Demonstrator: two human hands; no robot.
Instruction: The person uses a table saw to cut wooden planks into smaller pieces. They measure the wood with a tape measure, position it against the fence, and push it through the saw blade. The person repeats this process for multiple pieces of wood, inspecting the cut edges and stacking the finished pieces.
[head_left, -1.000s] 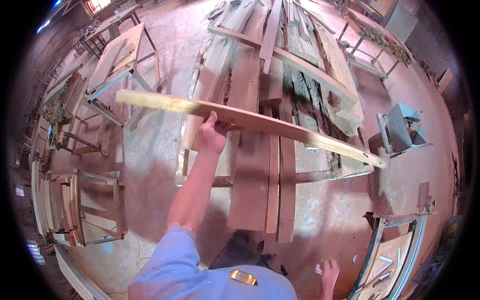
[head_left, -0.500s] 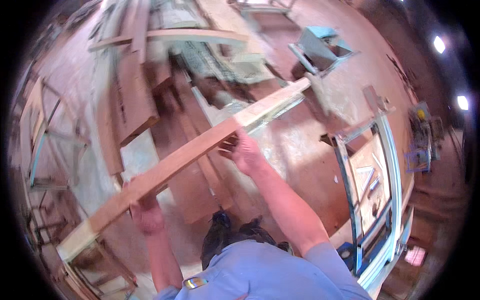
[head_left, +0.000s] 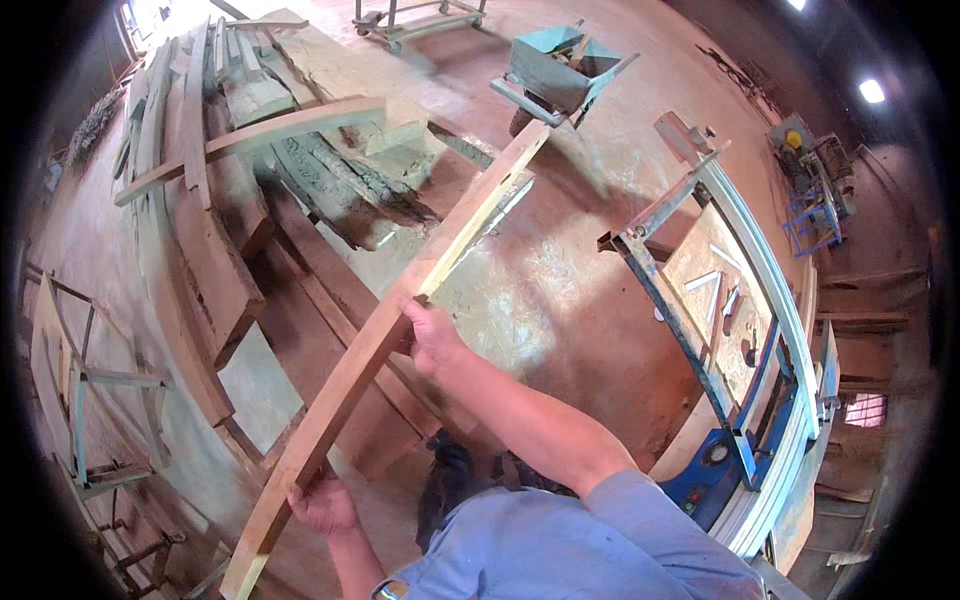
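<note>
A long squared wooden beam [head_left: 365,352] slants across the middle of the view, raised in both my hands. Its far end points up and to the right, and its near end reaches the lower left edge. My left hand [head_left: 326,504] is closed on the beam near its lower end, some fingers hidden behind the wood. Farther up, my right hand [head_left: 434,338] grips the beam around its middle, the thumb along its side and the other fingers mostly out of sight.
At the left lies a stack of rough planks [head_left: 205,270] with a loose board [head_left: 250,138] across it. A wheelbarrow [head_left: 562,75] stands beyond the beam's far end. At my right is a metal-framed machine table [head_left: 790,350]; a metal rack [head_left: 120,378] stands far left.
The beam has swung to a steeper slant, still in both hands. The view has turned to the right, so the plank stack and wheelbarrow now appear farther left.
</note>
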